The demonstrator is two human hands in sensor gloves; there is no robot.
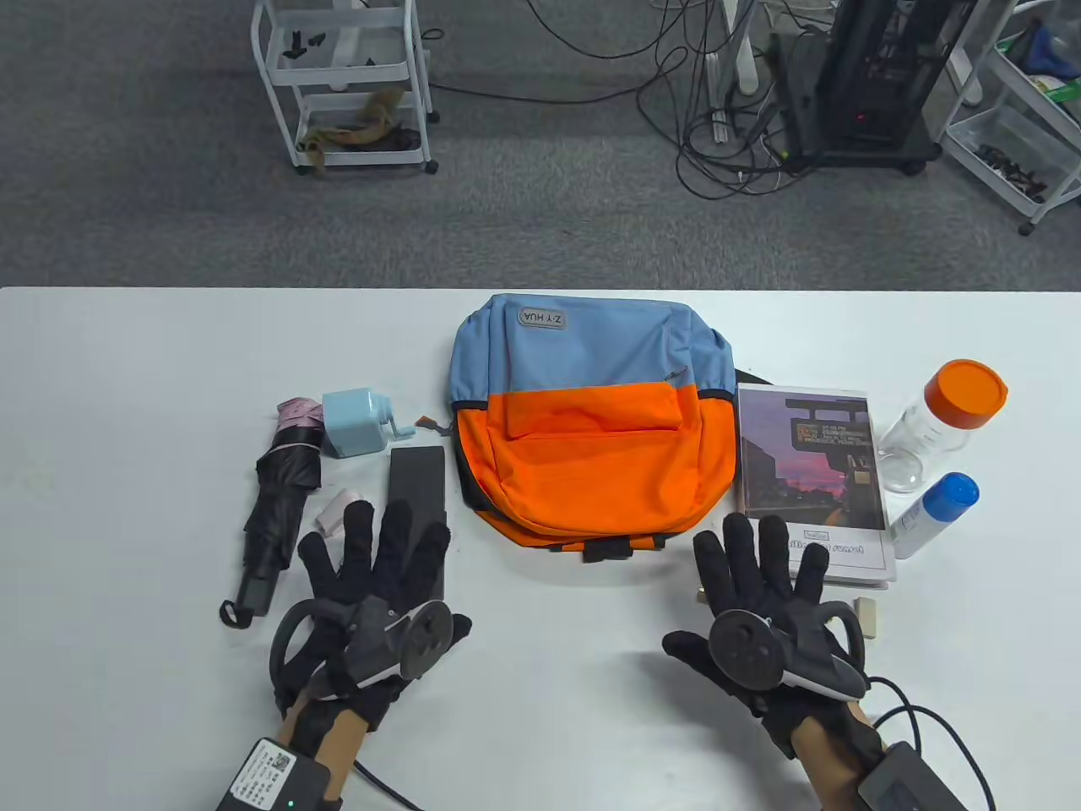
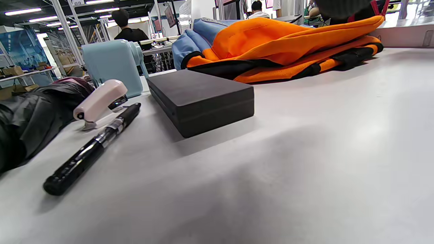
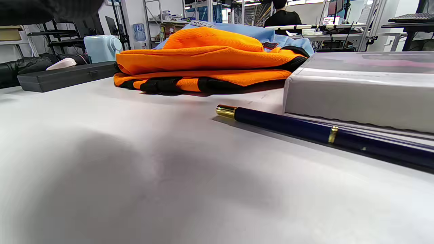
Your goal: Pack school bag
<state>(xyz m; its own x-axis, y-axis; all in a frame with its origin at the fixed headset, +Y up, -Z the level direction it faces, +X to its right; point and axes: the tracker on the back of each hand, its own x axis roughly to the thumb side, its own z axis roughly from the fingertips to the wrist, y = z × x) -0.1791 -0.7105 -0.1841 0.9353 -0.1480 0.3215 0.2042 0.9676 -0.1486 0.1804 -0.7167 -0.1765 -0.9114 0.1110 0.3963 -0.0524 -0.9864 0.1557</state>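
An orange and blue school bag [image 1: 591, 422] lies flat and closed at the table's middle; it also shows in the left wrist view [image 2: 271, 44] and the right wrist view [image 3: 206, 57]. My left hand [image 1: 372, 583] lies flat with fingers spread, over the near end of a black case [image 1: 416, 481], which shows in the left wrist view [image 2: 200, 98]. A black pen [image 2: 91, 150] and a pink correction tape [image 2: 100, 101] lie beside it. My right hand [image 1: 764, 591] lies flat with fingers spread by a book [image 1: 811, 481]. A dark blue pen [image 3: 322, 134] lies under it.
A folded black umbrella [image 1: 283, 498] and a light blue sharpener [image 1: 363, 421] sit left of the bag. An orange-capped jar [image 1: 942, 418] and a blue-capped bottle [image 1: 933, 514] lie right of the book. A small eraser [image 1: 866, 617] lies by my right hand.
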